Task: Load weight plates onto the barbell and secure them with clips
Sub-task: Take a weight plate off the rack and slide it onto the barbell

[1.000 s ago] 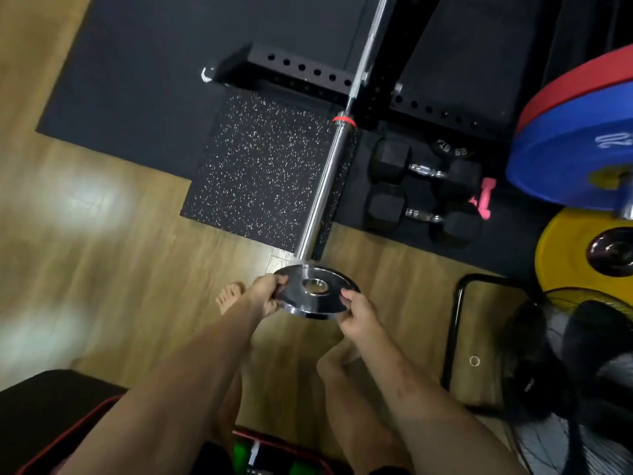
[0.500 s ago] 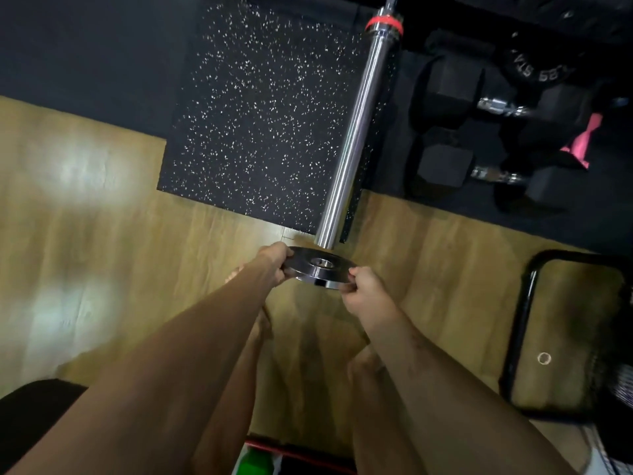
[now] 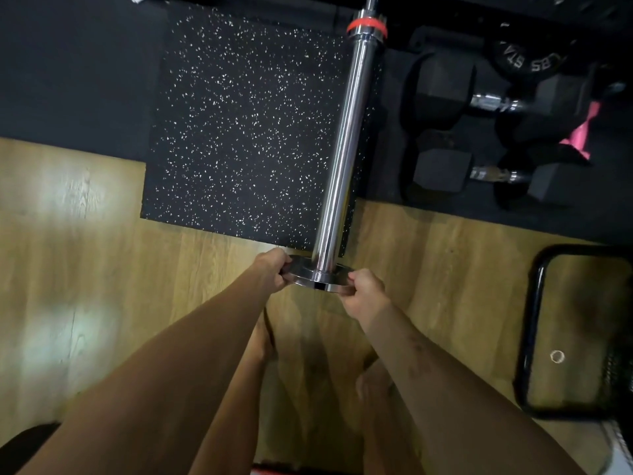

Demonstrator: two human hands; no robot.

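Head view, looking down my forearms: I hold a small chrome plate (image 3: 320, 276) by its rim, left hand (image 3: 272, 269) on the left edge, right hand (image 3: 364, 291) on the right edge, the fingers of both curled tight around the metal. The plate's hole is already over the near tip of the bar sleeve (image 3: 342, 149), which rises out of the plate's middle; the plate sits at the very end of the sleeve, barely threaded on.

What the next move hangs on is the sleeve's long axis. It runs straight away from me, up the picture and leaning slightly right, toward the red collar (image 3: 366, 25) at its far end. The whole bare length of chrome lies between the plate and that collar, so I judge the push must go along that line, away from my body, with the plate's face kept square to the sleeve. My hands sit on opposite sides of the axis, about equally near; the left is a touch further forward. If one leads, the plate could cock and bind on the sleeve.

Under the sleeve lies a speckled mat (image 3: 246, 125), with wood floor (image 3: 85, 252) nearer me and two dumbbells (image 3: 479, 142) off to the right, well apart from the path. I see no clip anywhere.
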